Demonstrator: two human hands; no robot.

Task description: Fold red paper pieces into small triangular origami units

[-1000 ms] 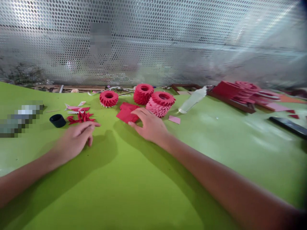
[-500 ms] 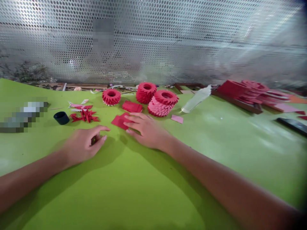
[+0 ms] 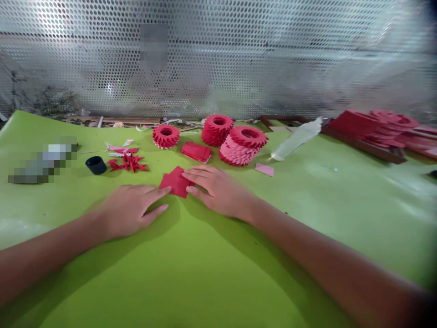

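Observation:
Small pieces of red paper lie overlapping on the green table surface between my hands. My left hand is open, its index fingertip touching their left edge and its thumb held apart below. From the other side my right hand rests with outstretched fingers over their right part, hiding that edge. Just behind sits a stack of red paper. Folded red paper pieces are heaped beyond my left hand, beside a short dark cylinder.
Three ring-shaped folded-paper pieces stand at the back: a small red one, a taller red one and a pink-and-red one. A translucent bottle lies right of them, near a pink paper slip. Red sheets fill a brown tray.
My left hand has straightened its index finger and reached onto the red paper. More of the paper shows between the hands. The whole view has shifted slightly, moving things rightward.

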